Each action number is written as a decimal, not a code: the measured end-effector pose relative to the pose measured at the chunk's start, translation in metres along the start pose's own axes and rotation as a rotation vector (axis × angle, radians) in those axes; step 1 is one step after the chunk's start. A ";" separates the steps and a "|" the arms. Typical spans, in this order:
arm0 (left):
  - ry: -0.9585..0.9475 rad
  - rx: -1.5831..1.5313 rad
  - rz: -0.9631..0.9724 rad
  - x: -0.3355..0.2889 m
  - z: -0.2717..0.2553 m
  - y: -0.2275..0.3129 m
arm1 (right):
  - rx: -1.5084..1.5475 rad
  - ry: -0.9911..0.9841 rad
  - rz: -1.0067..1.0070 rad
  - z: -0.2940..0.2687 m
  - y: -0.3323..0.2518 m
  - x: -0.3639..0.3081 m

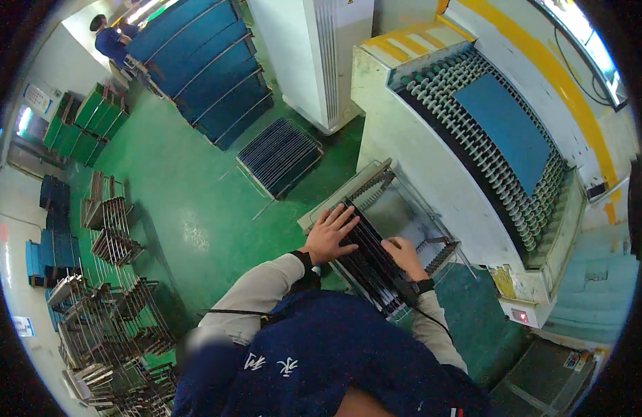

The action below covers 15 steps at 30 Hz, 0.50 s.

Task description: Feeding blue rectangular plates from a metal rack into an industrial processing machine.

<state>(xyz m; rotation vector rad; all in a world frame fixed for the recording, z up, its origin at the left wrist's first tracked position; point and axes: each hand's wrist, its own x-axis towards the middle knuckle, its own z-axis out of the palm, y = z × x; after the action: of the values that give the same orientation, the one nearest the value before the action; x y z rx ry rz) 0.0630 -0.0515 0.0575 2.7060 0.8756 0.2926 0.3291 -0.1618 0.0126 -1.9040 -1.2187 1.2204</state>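
Observation:
Several thin dark panels [371, 270] stand on edge, side by side, in a metal slotted rack [435, 260] in front of me. My left hand [328, 235] lies with its fingers spread across the upper edges of the panels, near their far left end. Opposite it, my right hand [404, 258] has its fingers bent together at the panels' right side, seemingly closed on an edge. Its fingertips are partly hidden. Beyond the panels, the far part of the rack shows bare toothed rails and a grey metal plate [383, 214].
A roller conveyor [421, 87] carrying a flat blue board [505, 132] stands at the right. Ahead on the green floor sits another filled rack [280, 156]. Tall blue stacks [202, 66] stand behind it, with a person [111, 43] beyond. Empty metal racks [105, 306] crowd the left.

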 end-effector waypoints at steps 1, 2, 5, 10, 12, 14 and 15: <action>0.003 0.003 -0.002 -0.002 0.001 -0.001 | -0.017 0.048 -0.005 0.002 -0.005 -0.001; 0.006 0.005 -0.003 -0.003 0.002 -0.002 | -0.034 0.096 -0.010 0.003 -0.010 -0.004; -0.007 -0.005 -0.017 -0.006 0.005 -0.005 | -0.195 0.212 -0.018 0.004 -0.024 -0.009; 0.023 -0.038 0.001 -0.013 0.008 -0.010 | -0.322 0.195 -0.178 0.008 -0.024 -0.008; 0.048 -0.022 0.024 -0.010 0.010 -0.010 | -0.349 0.275 -0.275 0.009 -0.009 -0.008; 0.060 -0.026 0.044 -0.008 0.013 -0.011 | -0.387 0.358 -0.328 0.016 0.008 0.000; 0.064 -0.036 0.042 -0.010 0.013 -0.011 | -0.418 0.358 -0.335 0.015 0.003 0.001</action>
<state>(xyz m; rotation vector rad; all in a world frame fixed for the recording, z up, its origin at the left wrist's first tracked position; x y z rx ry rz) 0.0526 -0.0514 0.0408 2.6984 0.8234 0.4018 0.3167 -0.1627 0.0029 -1.9807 -1.5916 0.4496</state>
